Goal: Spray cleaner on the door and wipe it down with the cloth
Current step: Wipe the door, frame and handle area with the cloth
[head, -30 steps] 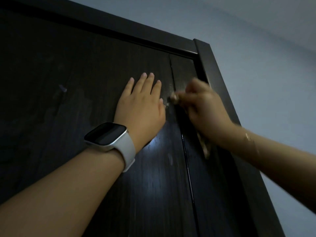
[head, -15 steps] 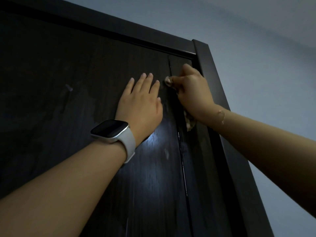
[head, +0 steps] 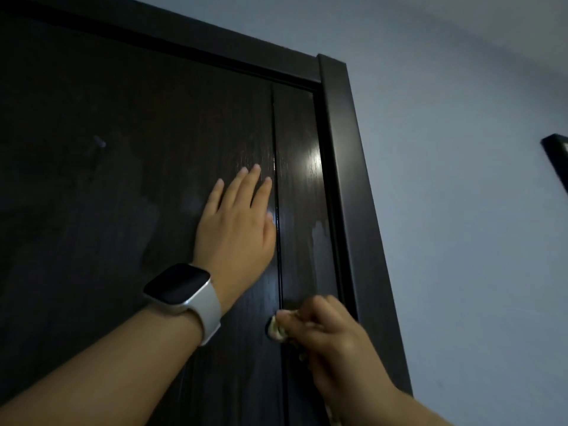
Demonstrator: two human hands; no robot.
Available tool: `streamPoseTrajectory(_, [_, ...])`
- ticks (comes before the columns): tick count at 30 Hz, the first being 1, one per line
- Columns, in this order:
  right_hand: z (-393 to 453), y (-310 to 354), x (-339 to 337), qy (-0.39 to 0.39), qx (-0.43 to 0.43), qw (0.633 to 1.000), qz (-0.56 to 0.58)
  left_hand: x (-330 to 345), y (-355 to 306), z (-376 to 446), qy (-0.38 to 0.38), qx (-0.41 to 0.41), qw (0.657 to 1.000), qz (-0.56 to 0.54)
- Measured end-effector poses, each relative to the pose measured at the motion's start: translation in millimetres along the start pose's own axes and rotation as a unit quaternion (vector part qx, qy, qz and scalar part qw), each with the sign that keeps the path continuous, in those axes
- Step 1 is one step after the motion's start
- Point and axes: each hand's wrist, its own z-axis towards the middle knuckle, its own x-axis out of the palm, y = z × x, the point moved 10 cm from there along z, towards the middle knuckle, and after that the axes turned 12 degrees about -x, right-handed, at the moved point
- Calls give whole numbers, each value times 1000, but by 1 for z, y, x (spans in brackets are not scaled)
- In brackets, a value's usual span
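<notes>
A dark wood-grain door (head: 138,167) fills the left and middle of the head view, seen from below near its top right corner. My left hand (head: 236,222), with a white-strapped watch on the wrist, lies flat on the door with straight fingers. Lower right, my right hand (head: 325,336) grips a small bunched pale cloth (head: 276,329) and presses it against the door's vertical groove. A wet streak (head: 318,238) shines on the narrow right panel. No spray bottle is in view.
The dark door frame (head: 347,167) runs along the top and down the right side. A pale blue wall (head: 461,210) lies to the right, with the corner of a dark picture frame (head: 556,161) at the far right edge.
My right hand with the cloth went up toward the door's top corner, then came down the right panel to below my left hand. My left hand stayed flat on the door.
</notes>
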Motion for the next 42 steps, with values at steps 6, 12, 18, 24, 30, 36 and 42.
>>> streamPoseTrajectory(6, [64, -68, -49, -75, 69, 994, -37, 8, 4, -32, 4, 25, 999, 32])
streamPoseTrajectory(12, [110, -125, -49, -95, 119, 985, -81, 10, 4, -34, 2, 25, 999, 36])
streamPoseTrajectory(18, [-9, -22, -8, -50, 16, 999, -13, 10, 5, -35, -17, 25, 999, 28])
streamPoseTrajectory(24, [-33, -10, -4, 14, 17, 999, 25, 12, 4, -35, -12, 27, 999, 36])
streamPoseTrajectory(30, [104, -113, -43, -64, 78, 989, -109, 11, 4, -33, -9, 31, 999, 29])
streamPoseTrajectory(36, [38, -79, -31, -56, 62, 989, -118, 8, 3, -35, -9, 32, 999, 14])
streamPoseTrajectory(42, [-83, 6, -6, 26, 8, 999, -37, 6, -20, -89, 20, 80, 996, 31])
